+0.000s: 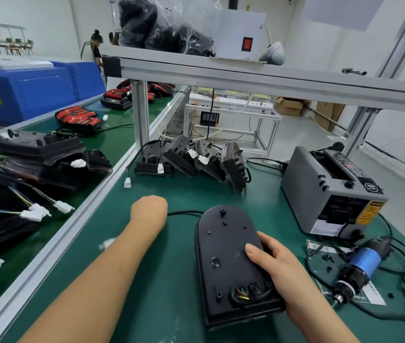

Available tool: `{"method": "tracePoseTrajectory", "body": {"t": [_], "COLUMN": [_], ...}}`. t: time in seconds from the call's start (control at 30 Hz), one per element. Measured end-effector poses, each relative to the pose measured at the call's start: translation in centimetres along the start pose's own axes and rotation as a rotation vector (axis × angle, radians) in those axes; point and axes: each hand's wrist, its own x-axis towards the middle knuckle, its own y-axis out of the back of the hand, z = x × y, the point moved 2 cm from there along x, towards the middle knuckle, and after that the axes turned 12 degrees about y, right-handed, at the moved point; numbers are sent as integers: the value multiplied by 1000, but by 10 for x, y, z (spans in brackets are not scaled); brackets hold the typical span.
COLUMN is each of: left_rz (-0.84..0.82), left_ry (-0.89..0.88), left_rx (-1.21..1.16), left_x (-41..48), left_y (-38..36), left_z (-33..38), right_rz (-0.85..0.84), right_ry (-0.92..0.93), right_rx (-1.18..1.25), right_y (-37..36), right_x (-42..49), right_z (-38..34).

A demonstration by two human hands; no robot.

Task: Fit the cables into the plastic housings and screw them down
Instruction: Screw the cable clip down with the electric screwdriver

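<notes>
A black plastic housing (226, 263) lies back-up on the green mat, rounded end pointing away from me. My right hand (283, 271) grips its right edge, thumb pressed on the back. Near its lower end a black cable (244, 293) loops into a recess, showing green, red and yellow wires. Another black cable (184, 212) runs from the housing's far end toward my left hand (150, 208). That hand is bent down past the wrist, so its fingers are hidden. A blurred white connector (107, 242) shows left of my forearm.
A blue electric screwdriver (360, 266) lies at the right among cords and loose black screws (328, 259). A grey tape dispenser (332, 191) stands behind it. Several wired housings (189, 160) lean at the back. The conveyor (47, 169) at left holds stacked housings.
</notes>
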Motion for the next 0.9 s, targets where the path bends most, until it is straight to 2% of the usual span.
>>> {"method": "tracePoseTrajectory", "body": {"t": [0.07, 0.17, 0.2, 0.27, 0.33, 0.4, 0.53, 0.57, 0.7, 0.8, 0.9], "left_rz": [-183, -568, -644, -726, -735, -630, -258, -258, -468, -536, -536], "left_ry": [-6, 40, 51, 32, 9, -21, -240, -278, -264, -210, -167], "left_rx": [-170, -766, -936, -1190, -1368, -1360, -941, -935, -1177, -1388, -1481], "left_x": [-6, -26, -34, -54, -73, -92, -128, -136, -150, -155, -155], "left_y": [4, 3, 2, -1, -3, -6, -11, -10, -12, -11, -14], "left_z": [-2, -5, -5, -3, 2, 7, 11, 12, 15, 17, 19], "right_rz": [28, 66, 77, 84, 85, 107, 139, 149, 188, 215, 238], "right_ry": [-1, -6, -9, -27, -40, -34, -20, -22, -14, 1, 35], "right_rx": [6, 12, 15, 25, 40, 31, 49, 53, 79, 111, 112], "right_y": [0, -1, -1, -2, -2, -4, -9, -10, -12, -9, -7], "right_x": [6, 13, 15, 18, 21, 23, 22, 22, 22, 23, 24], "right_z": [0, 3, 5, 11, 18, 23, 26, 26, 23, 25, 24]}}
